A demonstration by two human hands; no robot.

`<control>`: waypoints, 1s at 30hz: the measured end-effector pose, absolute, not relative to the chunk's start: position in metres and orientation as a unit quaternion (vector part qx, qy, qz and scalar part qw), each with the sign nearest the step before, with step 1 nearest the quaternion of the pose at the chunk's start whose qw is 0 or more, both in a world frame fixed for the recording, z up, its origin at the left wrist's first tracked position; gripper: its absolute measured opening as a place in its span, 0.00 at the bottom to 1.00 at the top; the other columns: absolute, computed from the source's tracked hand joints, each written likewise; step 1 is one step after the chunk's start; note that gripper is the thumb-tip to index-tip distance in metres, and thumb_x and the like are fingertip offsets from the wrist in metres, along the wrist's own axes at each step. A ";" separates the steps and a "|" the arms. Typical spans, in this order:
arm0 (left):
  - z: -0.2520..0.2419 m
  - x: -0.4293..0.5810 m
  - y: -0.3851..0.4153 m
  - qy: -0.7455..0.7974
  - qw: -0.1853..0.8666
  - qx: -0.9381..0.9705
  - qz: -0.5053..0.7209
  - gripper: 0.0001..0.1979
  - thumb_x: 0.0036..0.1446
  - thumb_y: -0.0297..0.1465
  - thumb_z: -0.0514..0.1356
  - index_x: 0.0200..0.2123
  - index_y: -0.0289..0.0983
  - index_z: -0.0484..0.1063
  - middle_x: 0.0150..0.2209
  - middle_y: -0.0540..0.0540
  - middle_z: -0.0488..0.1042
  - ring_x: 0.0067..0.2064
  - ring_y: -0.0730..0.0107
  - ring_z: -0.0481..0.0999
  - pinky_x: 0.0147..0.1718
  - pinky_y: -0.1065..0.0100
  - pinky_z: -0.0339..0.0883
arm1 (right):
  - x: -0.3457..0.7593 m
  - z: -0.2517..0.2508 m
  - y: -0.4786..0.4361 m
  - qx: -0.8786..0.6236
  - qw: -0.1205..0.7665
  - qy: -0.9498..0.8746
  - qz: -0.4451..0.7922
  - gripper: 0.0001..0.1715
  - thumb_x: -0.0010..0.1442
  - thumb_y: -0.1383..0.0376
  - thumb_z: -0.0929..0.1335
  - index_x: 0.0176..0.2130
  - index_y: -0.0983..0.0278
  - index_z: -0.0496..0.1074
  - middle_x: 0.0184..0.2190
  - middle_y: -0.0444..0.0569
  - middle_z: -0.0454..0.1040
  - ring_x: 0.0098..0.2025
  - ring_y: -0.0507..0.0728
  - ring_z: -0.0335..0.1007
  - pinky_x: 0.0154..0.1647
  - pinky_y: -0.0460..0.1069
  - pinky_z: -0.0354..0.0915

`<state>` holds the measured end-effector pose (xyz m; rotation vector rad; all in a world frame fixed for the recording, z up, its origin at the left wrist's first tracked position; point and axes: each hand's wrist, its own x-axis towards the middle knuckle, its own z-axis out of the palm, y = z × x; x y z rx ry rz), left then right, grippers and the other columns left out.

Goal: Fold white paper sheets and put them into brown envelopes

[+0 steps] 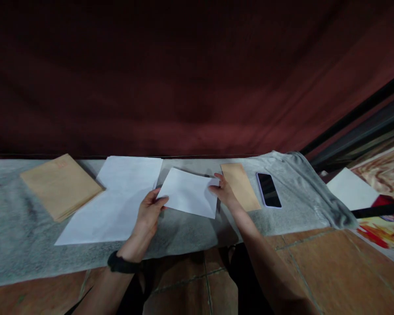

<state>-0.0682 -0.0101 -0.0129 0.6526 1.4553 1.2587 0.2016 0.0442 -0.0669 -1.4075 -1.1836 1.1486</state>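
A folded sheet of white paper (188, 192) is held by its two sides above the grey cloth. My left hand (151, 208) pinches its left edge, thumb on top. At the right edge, my right hand (222, 190) grips the paper between thumb and fingers. Just right of that hand lies a single brown envelope (241, 186), flat on the cloth. Left of my left hand, large white paper sheets (118, 201) are spread out. A stack of brown envelopes (61, 186) rests partly over them at the far left.
A phone (269, 190) with a dark screen lies right of the single envelope. The grey cloth (298, 197) covers a narrow bench and bunches at its right end. Behind it hangs a dark red curtain (184, 87). A white sheet (351, 188) and colourful printed packaging (385, 234) are at far right.
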 end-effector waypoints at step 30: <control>-0.021 -0.048 -0.043 0.651 -0.032 0.751 0.105 0.24 0.71 0.37 0.50 0.59 0.30 0.74 0.54 0.29 0.77 0.57 0.43 0.76 0.54 0.47 0.71 | 0.156 -0.057 0.009 -0.614 0.279 -0.736 0.066 0.26 0.71 0.66 0.61 0.64 0.67 0.68 0.63 0.61 0.70 0.65 0.65 0.64 0.66 0.62 0.64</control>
